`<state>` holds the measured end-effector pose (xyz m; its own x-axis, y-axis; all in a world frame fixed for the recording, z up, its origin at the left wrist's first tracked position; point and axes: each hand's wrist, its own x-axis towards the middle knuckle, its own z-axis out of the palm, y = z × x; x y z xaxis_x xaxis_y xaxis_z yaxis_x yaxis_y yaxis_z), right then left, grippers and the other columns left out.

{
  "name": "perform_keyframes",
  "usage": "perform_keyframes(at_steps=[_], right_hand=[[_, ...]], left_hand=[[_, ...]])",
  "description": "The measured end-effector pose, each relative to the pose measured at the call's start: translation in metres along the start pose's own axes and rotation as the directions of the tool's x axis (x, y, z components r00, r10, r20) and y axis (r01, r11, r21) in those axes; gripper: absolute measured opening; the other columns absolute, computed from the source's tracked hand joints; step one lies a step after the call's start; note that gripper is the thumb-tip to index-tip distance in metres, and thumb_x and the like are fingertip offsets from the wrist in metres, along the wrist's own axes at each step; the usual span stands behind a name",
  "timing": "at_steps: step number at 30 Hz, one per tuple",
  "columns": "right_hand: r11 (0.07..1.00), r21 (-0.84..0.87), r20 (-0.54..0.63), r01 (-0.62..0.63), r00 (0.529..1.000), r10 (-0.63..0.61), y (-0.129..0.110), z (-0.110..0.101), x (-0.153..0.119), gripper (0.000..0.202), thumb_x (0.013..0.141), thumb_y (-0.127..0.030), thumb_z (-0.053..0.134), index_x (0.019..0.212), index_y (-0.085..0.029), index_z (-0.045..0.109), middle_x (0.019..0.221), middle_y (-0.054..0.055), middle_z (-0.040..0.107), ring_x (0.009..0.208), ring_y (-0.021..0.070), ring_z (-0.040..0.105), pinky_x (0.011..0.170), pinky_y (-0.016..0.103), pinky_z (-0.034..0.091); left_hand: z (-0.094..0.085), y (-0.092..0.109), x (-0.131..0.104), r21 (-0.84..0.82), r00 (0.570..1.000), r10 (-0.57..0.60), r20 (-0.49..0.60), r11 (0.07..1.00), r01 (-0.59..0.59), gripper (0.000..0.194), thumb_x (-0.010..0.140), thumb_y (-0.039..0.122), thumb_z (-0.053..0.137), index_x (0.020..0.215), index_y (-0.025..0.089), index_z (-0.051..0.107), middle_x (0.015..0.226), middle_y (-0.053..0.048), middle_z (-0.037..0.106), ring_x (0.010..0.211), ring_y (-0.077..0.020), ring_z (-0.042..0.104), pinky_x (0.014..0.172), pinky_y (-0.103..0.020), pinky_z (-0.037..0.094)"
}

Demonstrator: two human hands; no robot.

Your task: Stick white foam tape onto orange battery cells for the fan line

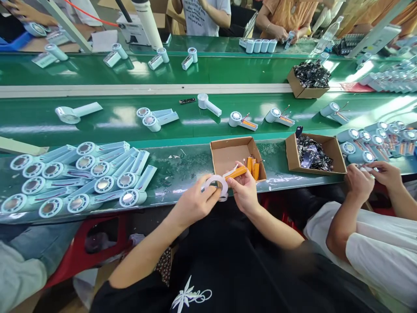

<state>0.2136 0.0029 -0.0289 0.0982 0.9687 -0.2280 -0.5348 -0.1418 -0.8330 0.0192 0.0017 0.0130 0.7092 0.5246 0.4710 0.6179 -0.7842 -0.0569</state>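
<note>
My left hand (199, 196) is closed around a roll of white tape (222, 184), its fingers through the ring. A strip of tape runs from the roll to an orange battery cell (236, 172). My right hand (244, 190) grips that cell between thumb and fingers, right beside the roll. Just beyond my hands is a shallow cardboard box (228, 150), with several more orange battery cells (253, 167) standing in its right corner.
To the left lie many pale blue handheld fan bodies (104, 183). A cardboard box of dark circuit boards (314, 152) stands at right, near a co-worker's hands (361, 182). Fan parts (239, 119) sit along the green conveyor belt (124, 124). People work across the line.
</note>
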Motion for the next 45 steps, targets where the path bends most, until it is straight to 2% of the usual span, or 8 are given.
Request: perform_keyframes(at_steps=[7, 10, 15, 25, 30, 38, 41, 45], right_hand=[[0.955, -0.033, -0.094, 0.294, 0.951, -0.296, -0.065, -0.024, 0.063, 0.055, 0.067, -0.031, 0.093, 0.116, -0.028, 0.068, 0.11, 0.0, 0.073, 0.106, 0.0174, 0.073, 0.098, 0.034, 0.062], [0.859, -0.048, -0.177, 0.51, 0.842, -0.51, -0.114, -0.049, 0.088, 0.061, 0.07, -0.03, 0.09, 0.125, -0.033, 0.063, 0.119, -0.001, 0.071, 0.112, 0.016, 0.073, 0.097, 0.032, 0.063], [0.921, -0.058, -0.065, 0.385, 0.919, -0.388, -0.105, -0.095, 0.049, 0.07, 0.067, -0.016, 0.092, 0.119, -0.039, 0.05, 0.111, -0.002, 0.078, 0.097, 0.02, 0.08, 0.081, 0.033, 0.067], [0.95, -0.094, -0.272, 0.298, 0.91, -0.313, -0.087, -0.143, -0.006, 0.062, 0.064, -0.027, 0.096, 0.1, -0.033, 0.047, 0.112, 0.004, 0.08, 0.105, 0.0292, 0.08, 0.088, 0.045, 0.065], [0.935, -0.178, -0.337, 0.305, 0.874, -0.35, -0.091, -0.152, -0.025, 0.054, 0.063, -0.032, 0.097, 0.097, -0.034, 0.055, 0.111, 0.007, 0.081, 0.104, 0.0367, 0.079, 0.09, 0.057, 0.065], [0.956, -0.195, -0.309, 0.219, 0.911, -0.272, -0.088, -0.178, -0.014, 0.072, 0.063, -0.031, 0.098, 0.121, -0.036, 0.057, 0.115, 0.011, 0.081, 0.108, 0.0365, 0.079, 0.094, 0.056, 0.064], [0.962, -0.222, -0.154, 0.159, 0.968, -0.196, -0.096, -0.155, 0.02, 0.07, 0.065, -0.03, 0.097, 0.124, -0.032, 0.059, 0.121, 0.011, 0.079, 0.107, 0.032, 0.079, 0.096, 0.05, 0.063], [0.938, -0.25, 0.069, 0.24, 0.971, -0.23, -0.101, -0.095, 0.082, 0.064, 0.065, -0.028, 0.097, 0.118, -0.027, 0.061, 0.118, 0.009, 0.079, 0.104, 0.026, 0.079, 0.097, 0.045, 0.062]], left_hand=[[0.02, 0.036, -0.015, -0.32, 0.995, 0.091, -0.039, 0.942, -0.099, 0.018, 0.1, 0.012, 0.06, 0.113, 0.015, 0.071, 0.089, -0.006, 0.068, 0.132, -0.035, 0.064, 0.1, -0.045, 0.064], [0.025, 0.004, -0.054, -0.289, 0.997, -0.076, 0.023, 0.954, 0.079, 0.026, 0.1, 0.007, 0.054, 0.116, 0.015, 0.071, 0.101, -0.009, 0.073, 0.136, -0.0314, 0.062, 0.116, -0.052, 0.055], [0.04, -0.074, -0.114, -0.193, 0.877, -0.481, 0.014, 0.859, 0.474, 0.03, 0.102, 0.026, 0.059, 0.129, 0.022, 0.069, 0.125, -0.009, 0.076, 0.15, -0.0364, 0.047, 0.117, -0.063, 0.05], [0.141, -0.199, 0.16, 0.021, 0.776, -0.556, 0.297, 0.816, 0.577, 0.056, 0.099, 0.038, 0.056, 0.15, 0.014, 0.056, 0.165, -0.016, 0.044, 0.157, -0.041, 0.03, 0.129, -0.06, 0.027], [0.162, -0.226, 0.244, 0.103, 0.733, -0.608, 0.305, 0.786, 0.609, 0.055, 0.1, 0.038, 0.052, 0.15, 0.016, 0.052, 0.162, -0.026, 0.043, 0.143, -0.0489, 0.046, 0.109, -0.066, 0.047], [0.15, -0.262, 0.226, 0.092, 0.67, -0.444, 0.596, 0.866, 0.492, 0.037, 0.095, 0.038, 0.058, 0.127, 0.025, 0.068, 0.118, -0.011, 0.075, 0.101, -0.0265, 0.073, 0.089, -0.034, 0.058], [0.143, -0.257, 0.193, 0.055, 0.6, -0.358, 0.715, 0.885, 0.462, 0.027, 0.091, 0.043, 0.063, 0.107, 0.026, 0.077, 0.089, -0.004, 0.078, 0.08, -0.0222, 0.072, 0.078, -0.029, 0.057], [0.141, -0.225, 0.162, 0.032, 0.696, -0.343, 0.631, 0.908, 0.418, 0.037, 0.103, 0.047, 0.049, 0.124, 0.026, 0.072, 0.12, -0.01, 0.076, 0.106, -0.0253, 0.071, 0.086, -0.031, 0.055]])
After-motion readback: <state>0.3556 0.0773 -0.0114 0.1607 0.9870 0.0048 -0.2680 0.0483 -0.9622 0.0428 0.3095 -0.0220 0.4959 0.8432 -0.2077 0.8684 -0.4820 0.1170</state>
